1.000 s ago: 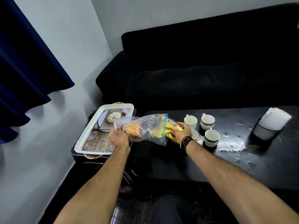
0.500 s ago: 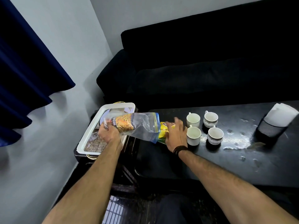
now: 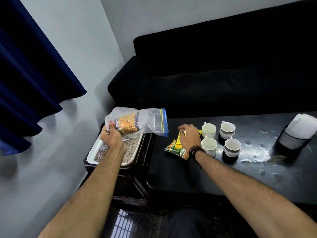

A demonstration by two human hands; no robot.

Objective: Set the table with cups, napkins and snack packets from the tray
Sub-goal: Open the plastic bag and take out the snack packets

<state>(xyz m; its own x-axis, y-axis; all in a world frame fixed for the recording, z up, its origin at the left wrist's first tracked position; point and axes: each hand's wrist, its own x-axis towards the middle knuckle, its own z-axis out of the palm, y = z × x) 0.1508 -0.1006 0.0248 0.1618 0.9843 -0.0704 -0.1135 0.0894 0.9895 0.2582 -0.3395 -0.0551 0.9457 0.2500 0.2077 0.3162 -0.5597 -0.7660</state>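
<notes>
My left hand (image 3: 111, 138) grips one end of a clear zip bag (image 3: 147, 122) with an orange snack packet inside, held in the air over the white tray (image 3: 93, 152). A yellow and green snack packet (image 3: 175, 149) lies on the black table (image 3: 171, 174), and my right hand (image 3: 188, 136) rests on its upper part with the fingers curled around it. Several white cups (image 3: 209, 146) stand in a tight group just right of that hand. White napkins sit in a dark holder (image 3: 298, 133) at the table's far right.
The tray has a woven mat (image 3: 130, 145) in it and sits on a dark side stand left of the table. A black sofa (image 3: 223, 66) runs behind the table. A blue curtain (image 3: 25, 66) hangs at the left wall. Wet-looking marks show on the tabletop near the cups.
My left hand has lifted the zip bag up and left, away from the yellow packet. My right hand has laid the yellow packet on the table beside the cups.
</notes>
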